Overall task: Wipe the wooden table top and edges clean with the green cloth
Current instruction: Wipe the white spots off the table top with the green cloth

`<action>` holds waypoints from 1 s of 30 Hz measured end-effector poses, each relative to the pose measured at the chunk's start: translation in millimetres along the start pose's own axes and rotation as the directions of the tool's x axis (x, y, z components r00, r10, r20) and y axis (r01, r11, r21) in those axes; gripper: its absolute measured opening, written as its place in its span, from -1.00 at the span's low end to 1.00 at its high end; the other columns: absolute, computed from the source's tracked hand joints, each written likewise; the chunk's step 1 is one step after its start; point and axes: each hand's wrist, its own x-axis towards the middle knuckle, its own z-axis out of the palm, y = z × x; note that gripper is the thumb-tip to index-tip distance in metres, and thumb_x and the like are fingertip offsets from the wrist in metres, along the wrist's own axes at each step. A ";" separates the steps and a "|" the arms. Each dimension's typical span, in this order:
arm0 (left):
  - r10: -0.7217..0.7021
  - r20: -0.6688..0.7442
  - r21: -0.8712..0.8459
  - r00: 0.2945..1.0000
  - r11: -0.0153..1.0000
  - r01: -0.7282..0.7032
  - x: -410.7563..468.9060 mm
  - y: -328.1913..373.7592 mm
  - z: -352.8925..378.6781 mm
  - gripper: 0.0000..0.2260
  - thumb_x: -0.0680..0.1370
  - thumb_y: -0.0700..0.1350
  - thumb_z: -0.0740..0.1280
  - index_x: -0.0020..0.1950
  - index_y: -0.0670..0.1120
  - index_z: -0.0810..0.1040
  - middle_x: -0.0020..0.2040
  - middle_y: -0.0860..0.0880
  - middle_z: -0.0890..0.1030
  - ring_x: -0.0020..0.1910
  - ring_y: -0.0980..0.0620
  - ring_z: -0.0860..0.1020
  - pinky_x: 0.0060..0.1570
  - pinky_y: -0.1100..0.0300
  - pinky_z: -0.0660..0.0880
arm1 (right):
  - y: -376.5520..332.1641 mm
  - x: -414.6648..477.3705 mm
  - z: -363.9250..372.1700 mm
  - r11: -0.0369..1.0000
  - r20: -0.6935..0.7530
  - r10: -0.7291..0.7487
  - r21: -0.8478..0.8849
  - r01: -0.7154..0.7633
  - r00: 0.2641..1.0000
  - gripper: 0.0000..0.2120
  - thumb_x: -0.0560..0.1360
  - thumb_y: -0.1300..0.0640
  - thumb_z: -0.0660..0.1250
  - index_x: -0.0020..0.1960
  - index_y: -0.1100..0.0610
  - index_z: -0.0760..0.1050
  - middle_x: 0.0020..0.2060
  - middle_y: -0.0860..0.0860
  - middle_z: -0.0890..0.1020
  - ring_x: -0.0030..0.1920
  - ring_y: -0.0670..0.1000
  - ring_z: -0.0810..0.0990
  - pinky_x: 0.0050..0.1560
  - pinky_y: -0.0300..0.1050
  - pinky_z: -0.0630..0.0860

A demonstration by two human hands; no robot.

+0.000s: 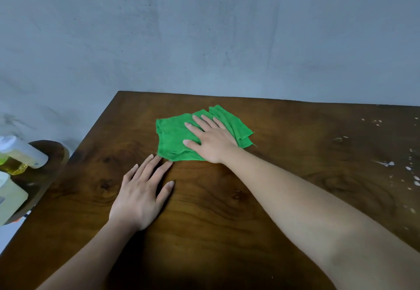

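The green cloth lies spread flat on the dark wooden table top, toward the far left part of it. My right hand presses flat on the cloth's right half, fingers spread and pointing up-left. My left hand rests palm down on the bare wood just in front of the cloth, fingertips reaching its near edge, holding nothing. White specks and smears dot the table's right side.
A grey wall stands directly behind the table's far edge. At the left, a small round wooden stool carries plastic bottles with yellowish liquid. The table's left edge runs diagonally beside the stool.
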 end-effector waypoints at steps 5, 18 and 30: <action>-0.013 0.040 -0.009 0.999 1.000 0.014 2.4 0.0 -1.9 -0.32 0.67 0.49 -0.26 0.77 0.32 -0.01 0.80 0.21 -0.05 0.75 0.19 -0.20 0.73 -0.05 -0.16 | 97.2 -82.0 -9.1 0.963 -0.054 0.269 0.013 -0.269 0.962 -0.19 0.61 -0.57 -0.33 0.77 -0.25 -0.10 0.77 -0.14 -0.11 0.76 -0.04 -0.18 0.74 0.14 -0.17; -0.030 0.025 0.019 0.999 0.999 0.030 5.4 5.8 -5.8 -0.30 0.68 0.44 -0.25 0.79 0.23 0.01 0.81 0.11 0.00 0.78 0.07 -0.10 0.74 -0.11 -0.06 | 71.5 -193.2 7.1 0.746 -0.083 0.665 0.047 -0.664 0.742 -0.20 0.65 -0.41 -0.40 0.79 -0.06 -0.20 0.77 0.07 -0.15 0.76 0.19 -0.18 0.72 0.28 -0.17; 0.017 -0.002 0.003 1.000 1.000 -0.017 -7.8 6.5 -10.8 -0.33 0.71 0.41 -0.17 0.78 0.20 0.11 0.80 0.05 0.10 0.78 0.01 -0.01 0.71 -0.14 0.02 | -113.5 -289.5 58.2 0.958 -0.110 0.288 0.043 -0.285 0.951 -0.28 0.73 -0.41 -0.24 0.79 -0.09 -0.03 0.78 0.01 -0.05 0.77 0.13 -0.16 0.72 0.28 -0.12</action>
